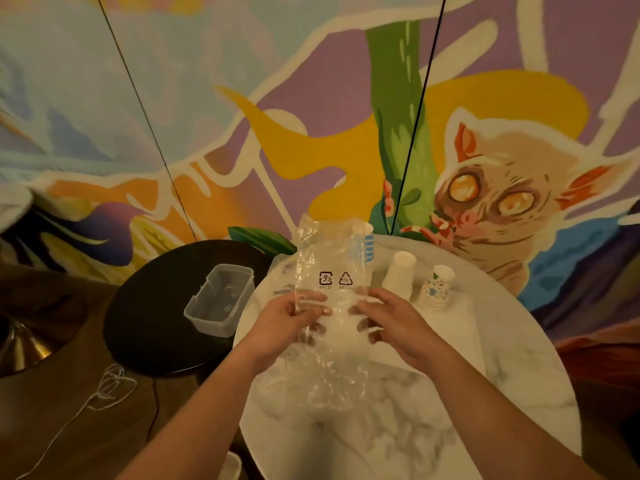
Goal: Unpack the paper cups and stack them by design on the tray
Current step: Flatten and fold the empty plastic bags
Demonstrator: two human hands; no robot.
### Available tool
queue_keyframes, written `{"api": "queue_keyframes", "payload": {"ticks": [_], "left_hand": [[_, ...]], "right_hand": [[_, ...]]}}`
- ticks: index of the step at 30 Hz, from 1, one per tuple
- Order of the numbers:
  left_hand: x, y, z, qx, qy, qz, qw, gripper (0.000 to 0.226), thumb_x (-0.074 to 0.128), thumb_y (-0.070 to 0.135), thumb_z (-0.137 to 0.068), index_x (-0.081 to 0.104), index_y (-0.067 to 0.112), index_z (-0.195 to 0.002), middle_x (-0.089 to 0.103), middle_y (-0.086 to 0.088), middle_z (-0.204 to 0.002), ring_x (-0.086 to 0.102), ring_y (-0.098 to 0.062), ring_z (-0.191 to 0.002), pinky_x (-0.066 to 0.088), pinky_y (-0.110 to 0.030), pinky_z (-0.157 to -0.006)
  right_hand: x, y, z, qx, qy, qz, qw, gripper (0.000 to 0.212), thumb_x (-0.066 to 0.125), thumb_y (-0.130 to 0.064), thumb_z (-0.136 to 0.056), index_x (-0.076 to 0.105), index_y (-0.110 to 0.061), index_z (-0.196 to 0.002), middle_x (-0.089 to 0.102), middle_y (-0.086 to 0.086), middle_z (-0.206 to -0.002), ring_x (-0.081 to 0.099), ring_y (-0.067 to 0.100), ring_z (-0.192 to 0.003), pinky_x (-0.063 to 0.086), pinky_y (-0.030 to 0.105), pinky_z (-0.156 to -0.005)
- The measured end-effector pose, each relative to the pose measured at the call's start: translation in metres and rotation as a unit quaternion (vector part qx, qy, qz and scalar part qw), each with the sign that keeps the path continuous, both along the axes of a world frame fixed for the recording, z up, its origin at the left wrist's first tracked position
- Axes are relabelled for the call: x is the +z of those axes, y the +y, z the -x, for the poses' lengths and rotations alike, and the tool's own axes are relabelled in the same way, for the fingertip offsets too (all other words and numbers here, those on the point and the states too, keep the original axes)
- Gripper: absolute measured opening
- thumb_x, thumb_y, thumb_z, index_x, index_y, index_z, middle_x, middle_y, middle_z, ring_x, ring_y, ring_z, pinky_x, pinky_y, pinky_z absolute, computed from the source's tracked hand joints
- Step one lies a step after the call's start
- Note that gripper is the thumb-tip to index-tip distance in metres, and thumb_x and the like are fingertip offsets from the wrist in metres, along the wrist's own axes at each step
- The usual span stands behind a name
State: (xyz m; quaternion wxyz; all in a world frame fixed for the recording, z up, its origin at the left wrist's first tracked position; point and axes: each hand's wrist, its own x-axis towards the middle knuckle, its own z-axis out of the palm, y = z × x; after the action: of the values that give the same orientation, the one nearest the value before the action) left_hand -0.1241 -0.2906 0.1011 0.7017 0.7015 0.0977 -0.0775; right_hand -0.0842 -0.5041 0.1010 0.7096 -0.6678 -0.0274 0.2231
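Left hand [294, 315]: fingers curled, pinching the wrapper's left edge.
Right hand [384, 317]: fingers curled on its right edge.
Plastic wrapper [329, 271]: clear, crinkled, held upright over the marble table [398, 427]; looks emptied.
Handling: flimsy, light, slippery; best gripped at the edges.
Cups: plain white stack [398, 278] and patterned stack [436, 289], upside down on the white tray [464, 327]; striped cup [369, 242] behind the wrapper.

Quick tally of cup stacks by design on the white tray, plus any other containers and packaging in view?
Plain white cup stack: 1
Blue-striped cup stack, seen through the bag: 1
Floral-print cup stack: 1
Clear plastic bag, held by left hand and right hand: 1
Clear plastic box on the black table: 1
Total: 5
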Motion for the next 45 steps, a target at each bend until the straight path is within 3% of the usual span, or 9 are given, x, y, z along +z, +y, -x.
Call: {"api": "queue_keyframes", "payload": {"ticks": [10,13,17,20,25,30,36,39,45], "left_hand": [[0.027,-0.018,-0.014,0.030,-0.017,0.104,0.994,0.033,0.046,0.001,-0.103,0.073,0.011,-0.118,0.075,0.005,-0.111,0.072,-0.012,-0.081,0.055,-0.027,-0.054],[0.032,-0.012,-0.013,0.012,0.037,0.138,0.990,0.028,0.051,0.034,-0.103,0.064,0.032,-0.128,0.072,0.003,-0.116,0.073,-0.018,-0.086,0.057,-0.030,-0.057],[0.027,-0.007,-0.010,-0.069,0.075,0.075,0.992,0.079,0.076,0.042,-0.082,0.033,0.040,-0.149,0.067,-0.002,-0.119,0.075,-0.026,-0.098,0.063,-0.040,-0.074],[0.024,-0.010,-0.008,-0.042,0.006,0.006,0.999,0.086,0.080,0.010,-0.084,0.031,0.033,-0.150,0.059,0.002,-0.109,0.076,-0.011,-0.074,0.056,-0.021,-0.054],[0.028,0.000,-0.011,0.000,-0.094,0.001,0.996,0.087,0.080,0.004,-0.084,0.035,0.039,-0.149,0.062,-0.008,-0.127,0.076,-0.017,-0.086,0.064,-0.041,-0.069],[0.027,0.007,-0.014,-0.043,-0.057,0.008,0.997,0.101,0.088,0.034,-0.072,0.025,0.045,-0.150,0.066,-0.004,-0.123,0.072,-0.015,-0.102,0.062,-0.035,-0.079],[0.025,0.009,-0.012,-0.095,-0.062,0.022,0.993,0.041,0.079,0.001,-0.083,0.065,0.014,-0.119,0.076,-0.018,-0.104,0.073,-0.038,-0.100,0.060,-0.053,-0.087],[0.027,0.006,-0.013,-0.104,-0.046,0.051,0.992,0.036,0.074,-0.003,-0.086,0.065,0.010,-0.118,0.072,-0.031,-0.105,0.071,-0.046,-0.098,0.063,-0.049,-0.078],[0.035,0.007,-0.014,-0.143,-0.012,0.101,0.984,0.041,0.068,0.011,-0.093,0.059,0.026,-0.130,0.074,-0.008,-0.118,0.074,-0.034,-0.099,0.062,-0.038,-0.067]], "right_hand": [[0.017,-0.019,-0.008,-0.106,-0.034,-0.063,0.992,0.021,0.054,0.010,-0.092,0.070,-0.003,-0.087,0.075,0.000,-0.079,0.068,0.009,-0.064,0.052,0.020,-0.054],[0.017,-0.017,-0.009,-0.148,-0.078,-0.022,0.986,0.026,0.055,0.012,-0.090,0.074,-0.004,-0.084,0.077,-0.003,-0.080,0.070,0.007,-0.072,0.053,0.020,-0.058],[0.021,-0.007,-0.005,-0.174,-0.168,0.046,0.969,0.040,0.055,0.013,-0.090,0.078,-0.017,-0.078,0.077,-0.008,-0.079,0.066,0.010,-0.075,0.053,0.018,-0.061],[0.023,-0.002,-0.005,-0.172,-0.145,-0.003,0.974,0.036,0.055,0.006,-0.093,0.079,-0.021,-0.094,0.078,-0.003,-0.091,0.066,0.019,-0.087,0.055,0.024,-0.063],[0.016,-0.002,0.006,-0.003,0.036,-0.121,0.992,0.043,0.061,-0.038,-0.095,0.052,-0.034,-0.137,0.069,0.007,-0.123,0.069,0.030,-0.102,0.057,0.044,-0.079],[0.007,0.013,0.013,-0.056,-0.024,-0.084,0.995,0.054,0.075,-0.004,-0.080,0.059,-0.011,-0.131,0.074,0.017,-0.113,0.071,0.032,-0.100,0.056,0.051,-0.091],[0.012,0.009,0.013,-0.094,-0.051,-0.097,0.990,0.048,0.074,-0.007,-0.072,0.063,-0.008,-0.118,0.076,0.017,-0.103,0.075,0.024,-0.080,0.062,0.035,-0.067],[0.016,0.010,0.017,-0.104,-0.051,-0.092,0.989,0.041,0.072,-0.009,-0.080,0.063,-0.019,-0.119,0.076,0.013,-0.104,0.074,0.029,-0.082,0.060,0.038,-0.061],[0.023,0.008,0.014,-0.112,-0.060,-0.085,0.988,0.032,0.061,-0.001,-0.095,0.065,-0.014,-0.124,0.077,0.010,-0.105,0.074,0.027,-0.072,0.058,0.033,-0.050]]}}
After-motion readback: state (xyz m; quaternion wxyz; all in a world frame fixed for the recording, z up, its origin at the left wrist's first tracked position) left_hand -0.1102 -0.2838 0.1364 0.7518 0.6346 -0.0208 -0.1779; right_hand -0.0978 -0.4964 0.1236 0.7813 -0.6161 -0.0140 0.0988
